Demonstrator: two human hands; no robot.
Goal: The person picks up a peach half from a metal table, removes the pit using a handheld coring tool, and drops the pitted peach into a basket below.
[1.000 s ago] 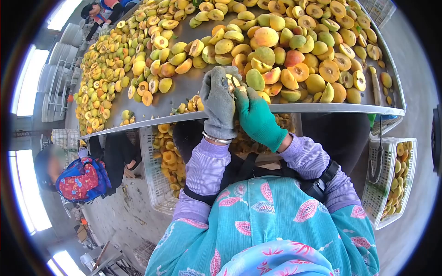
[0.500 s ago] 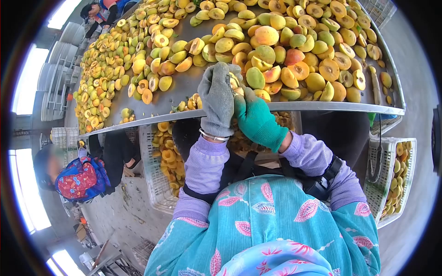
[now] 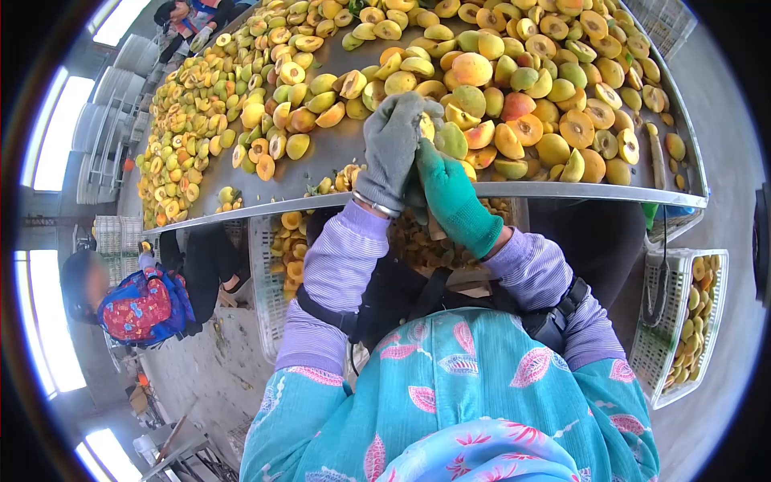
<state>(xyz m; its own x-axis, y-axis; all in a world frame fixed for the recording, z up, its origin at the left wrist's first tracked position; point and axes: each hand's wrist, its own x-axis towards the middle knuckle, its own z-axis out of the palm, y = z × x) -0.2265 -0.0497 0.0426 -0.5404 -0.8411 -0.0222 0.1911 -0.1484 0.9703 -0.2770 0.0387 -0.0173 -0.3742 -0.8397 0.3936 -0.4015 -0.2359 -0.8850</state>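
Observation:
My left hand, in a grey glove, is closed round a piece of yellow fruit at the near edge of the metal table. Against it presses my right hand, in a green glove with its fingers curled; whatever they grip is hidden between the hands. Halved and whole yellow-orange fruits with brown centres lie just beyond and to the right of both hands. A few small pieces sit by the table's rim left of my left hand.
Below the table stand a white crate of fruit halves at left and another crate at right. One person with a colourful backpack is at the left; another person is at the table's far left corner.
Both hands have come closer together, the left one turned more upright and slightly higher. Less of the fruit between them shows. The whole view has shifted slightly.

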